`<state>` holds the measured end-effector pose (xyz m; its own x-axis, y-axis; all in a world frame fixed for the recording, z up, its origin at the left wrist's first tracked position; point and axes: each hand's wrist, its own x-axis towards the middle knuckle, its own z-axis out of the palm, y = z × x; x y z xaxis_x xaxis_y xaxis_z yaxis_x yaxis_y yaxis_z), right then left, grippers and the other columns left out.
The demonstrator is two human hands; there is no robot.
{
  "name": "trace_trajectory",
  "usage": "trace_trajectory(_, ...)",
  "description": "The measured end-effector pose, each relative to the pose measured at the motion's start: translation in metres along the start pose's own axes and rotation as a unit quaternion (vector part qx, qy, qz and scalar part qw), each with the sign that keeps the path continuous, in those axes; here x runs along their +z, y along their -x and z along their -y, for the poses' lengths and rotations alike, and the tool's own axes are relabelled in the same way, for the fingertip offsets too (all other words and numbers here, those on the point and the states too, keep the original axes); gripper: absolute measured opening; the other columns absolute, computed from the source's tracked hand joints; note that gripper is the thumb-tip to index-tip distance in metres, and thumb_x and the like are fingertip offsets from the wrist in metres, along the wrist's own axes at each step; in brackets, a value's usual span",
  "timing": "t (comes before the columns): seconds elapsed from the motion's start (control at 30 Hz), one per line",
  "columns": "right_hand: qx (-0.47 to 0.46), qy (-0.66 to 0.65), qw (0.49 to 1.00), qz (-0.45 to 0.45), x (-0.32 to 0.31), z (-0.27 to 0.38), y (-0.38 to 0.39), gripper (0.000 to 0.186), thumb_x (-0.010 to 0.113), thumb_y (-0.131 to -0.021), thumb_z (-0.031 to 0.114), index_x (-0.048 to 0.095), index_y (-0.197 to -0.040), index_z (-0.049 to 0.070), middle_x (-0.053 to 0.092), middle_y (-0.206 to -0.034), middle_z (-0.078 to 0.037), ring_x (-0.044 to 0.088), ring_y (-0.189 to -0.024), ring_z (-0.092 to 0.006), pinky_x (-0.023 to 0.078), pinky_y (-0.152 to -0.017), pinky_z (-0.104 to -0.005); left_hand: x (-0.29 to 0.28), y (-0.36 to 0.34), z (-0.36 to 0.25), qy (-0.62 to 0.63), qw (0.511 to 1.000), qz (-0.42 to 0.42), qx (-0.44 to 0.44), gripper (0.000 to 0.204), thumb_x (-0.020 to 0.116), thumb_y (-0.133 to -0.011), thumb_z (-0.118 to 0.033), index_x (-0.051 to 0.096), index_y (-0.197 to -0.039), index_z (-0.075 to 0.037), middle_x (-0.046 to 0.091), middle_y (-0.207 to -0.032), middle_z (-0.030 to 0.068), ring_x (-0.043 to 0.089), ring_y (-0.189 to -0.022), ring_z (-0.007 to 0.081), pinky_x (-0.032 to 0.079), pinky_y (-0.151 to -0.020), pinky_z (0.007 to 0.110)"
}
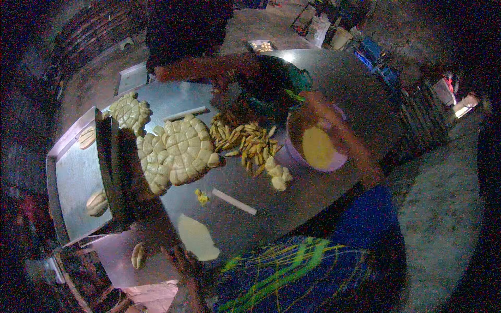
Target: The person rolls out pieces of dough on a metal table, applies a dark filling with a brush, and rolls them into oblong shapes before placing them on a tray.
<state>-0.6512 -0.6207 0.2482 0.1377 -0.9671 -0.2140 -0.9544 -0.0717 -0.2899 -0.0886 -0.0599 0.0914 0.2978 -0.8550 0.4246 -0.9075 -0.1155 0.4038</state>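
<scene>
Bare floor (433,219) and half-lit clutter surround a steel-topped bench (313,190), which we share with a co-worker (190,31) at the far edge, one forearm stretched in over it. Our left hand (182,266) is in shadow at the near left corner, just beside a flattened sheet of dough (198,237); its fingers look parted, but we cannot tell whether it holds anything. Our right hand (310,101), blurred, reaches across the lavender bucket (295,159) to its far side, and we cannot tell whether it is clenched, free or grasping.

We judge the step in hand to be working single pieces of dough, the flat sheet being the current one; the next move seems to call for lifting the right hand clear of the bucket's rim without tipping it.

That bucket, toward the right of the bench, holds a pale yellow mass (317,146). Behind it stands a teal basin (301,79), its contents lost in the dark. Along the left edge, a metal tray (78,180) carries two shaped dough pieces (96,203). Between tray and bucket we see scored dough rounds (182,148) and a heap of finger-shaped pieces (245,138).
</scene>
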Motion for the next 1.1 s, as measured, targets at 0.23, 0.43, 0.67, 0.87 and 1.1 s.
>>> trace_trajectory(0.23, -0.034, 0.370, 0.879, -0.300, 0.091, 0.132, 0.084, 0.037, 0.053, -0.086, 0.014, 0.066, -0.120, 0.010, 0.062, -0.111, -0.021, 0.054, -0.112, -0.0449, 0.045, -0.092, -0.0582, -0.005, 0.002, 0.012, 0.003, 1.000, -0.010, 0.000, 0.045, 0.052, -0.097, -0.020, 0.046, -0.139, -0.006, 0.029, -0.150, 0.0321, 0.031, -0.137, 0.0504, 0.032, -0.110, 0.058)
trace_trajectory(0.43, 0.117, 0.421, 0.859, -0.265, 0.111, 0.163, 0.111, 0.036, 0.051, -0.092, 0.019, 0.062, -0.119, -0.004, 0.052, -0.128, -0.033, 0.049, -0.116, -0.0512, 0.031, -0.107, -0.0635, 0.004, 0.002, 0.005, 0.053, 0.998, -0.022, -0.006, 0.043, 0.051, -0.098, -0.018, 0.046, -0.138, -0.006, 0.025, -0.152, 0.0337, 0.029, -0.139, 0.0519, 0.031, -0.111, 0.059)
trace_trajectory(0.67, -0.009, 0.144, 0.945, -0.294, 0.073, 0.196, 0.173, 0.036, 0.047, -0.097, 0.012, 0.055, -0.129, -0.003, 0.044, -0.132, -0.034, 0.046, -0.116, -0.0519, 0.032, -0.105, -0.0609, -0.006, -0.003, 0.006, 0.062, 0.998, -0.025, -0.007, 0.041, 0.050, -0.098, -0.016, 0.047, -0.137, -0.004, 0.028, -0.151, 0.0334, 0.030, -0.138, 0.0516, 0.032, -0.111, 0.058)
trace_trajectory(0.87, -0.123, 0.213, 0.884, -0.397, 0.045, 0.225, 0.199, 0.032, 0.054, -0.090, 0.006, 0.062, -0.121, 0.002, 0.052, -0.117, -0.031, 0.056, -0.103, -0.0459, 0.049, -0.086, -0.0516, -0.008, 0.001, 0.011, 0.067, 0.998, -0.008, -0.004, 0.040, 0.050, -0.098, -0.016, 0.047, -0.136, -0.003, 0.029, -0.151, 0.0329, 0.031, -0.138, 0.0513, 0.031, -0.112, 0.058)
trace_trajectory(1.1, -0.160, 0.036, 0.969, -0.183, -0.004, 0.057, 0.089, 0.027, 0.066, -0.086, 0.017, 0.068, -0.109, 0.002, 0.065, -0.098, -0.014, 0.063, -0.084, -0.0268, 0.053, -0.073, -0.0412, -0.007, 0.001, 0.011, 0.073, 0.997, 0.015, 0.004, 0.039, 0.049, -0.098, -0.016, 0.048, -0.135, -0.002, 0.030, -0.150, 0.0323, 0.031, -0.138, 0.0510, 0.031, -0.112, 0.058)
